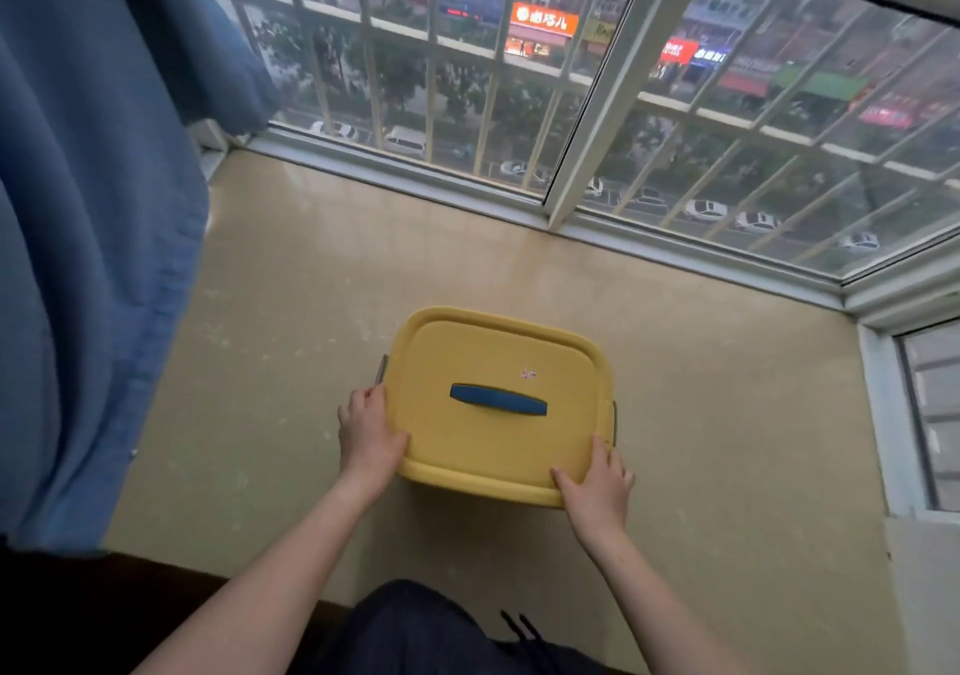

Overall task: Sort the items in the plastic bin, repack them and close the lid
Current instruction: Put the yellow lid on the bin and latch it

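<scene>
Both hands grip the near corners of a yellow plastic bin point(498, 404) that sits on a pale beige ledge point(291, 310) under the window. Her or his left hand point(370, 438) clasps the near left corner, thumb laid across the top of the lid point(467, 357) and fingers curled down the left side. At the near right corner the right hand point(597, 482) does the same from the other side, thumb and fingers pressed over the lid's rim, palm against the edge. Bare forearms reach straight forward from the near edge, wrists slightly bent inward.

On the bin the lid is shut; it is smooth, matte plastic, roughly rectangular with rounded corners and a raised inner panel. A dark blue handle point(498, 400), long and tapered at the ends, lies flat across its middle, with a tiny pinkish mark just beyond it. Grey latch pieces show at the left and right sides.

Speckled and faintly glossy, the ledge looks like stone. A blue curtain point(98, 206) of soft woven cloth hangs in folds at the left. Beyond, the window point(587, 154) has pale frames and a grid of bars.
</scene>
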The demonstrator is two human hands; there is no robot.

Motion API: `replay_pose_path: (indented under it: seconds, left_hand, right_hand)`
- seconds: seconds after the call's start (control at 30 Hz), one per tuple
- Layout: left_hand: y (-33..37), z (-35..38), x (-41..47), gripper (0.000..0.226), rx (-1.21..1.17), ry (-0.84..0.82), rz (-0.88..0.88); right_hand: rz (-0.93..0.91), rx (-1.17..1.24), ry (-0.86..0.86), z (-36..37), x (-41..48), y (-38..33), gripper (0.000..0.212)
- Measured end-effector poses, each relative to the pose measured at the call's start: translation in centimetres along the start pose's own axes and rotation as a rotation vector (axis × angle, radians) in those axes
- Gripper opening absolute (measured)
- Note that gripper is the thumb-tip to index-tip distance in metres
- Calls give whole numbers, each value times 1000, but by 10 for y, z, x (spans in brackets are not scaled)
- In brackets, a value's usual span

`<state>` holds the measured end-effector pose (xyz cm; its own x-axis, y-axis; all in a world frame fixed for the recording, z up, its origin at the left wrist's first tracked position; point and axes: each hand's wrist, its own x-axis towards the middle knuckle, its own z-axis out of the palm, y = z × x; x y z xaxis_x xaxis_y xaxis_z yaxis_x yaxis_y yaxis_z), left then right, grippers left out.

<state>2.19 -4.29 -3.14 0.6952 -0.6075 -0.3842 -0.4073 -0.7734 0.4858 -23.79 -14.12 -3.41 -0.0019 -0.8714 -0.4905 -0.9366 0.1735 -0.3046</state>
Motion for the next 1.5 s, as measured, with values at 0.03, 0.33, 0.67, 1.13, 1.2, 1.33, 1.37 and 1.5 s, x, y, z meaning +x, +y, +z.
replay_pose_path:
  seconds: [0.03,0.33,0.67,1.13,1.2,1.33,1.37,1.5]
  left_hand:
    - [4,1,-3,78,99,32,36]
    - [99,55,-11,81,426,-216,741]
    - [131,109,30,87,584,-335,914]
    - [128,112,37,90,427,-375,891]
    - [128,113,37,90,429,-374,892]
    - [128,114,37,90,421,-368,901]
    - [128,114,37,90,418,-366,902]
    - [126,115,38,90,415,-367,905]
  right_hand:
    - [-7,10,11,-3,1,2,83]
    - [-17,254,20,-26,43,21,74]
    - [80,570,-200,-16,89,32,55]
    - [30,637,44,-7,63,23,69]
    - [21,599,54,-9,61,20,71]
    - [1,542,54,-10,58,16,71]
    - [-6,532,56,-10,57,16,70]
    - [-12,502,47,-10,57,15,69]
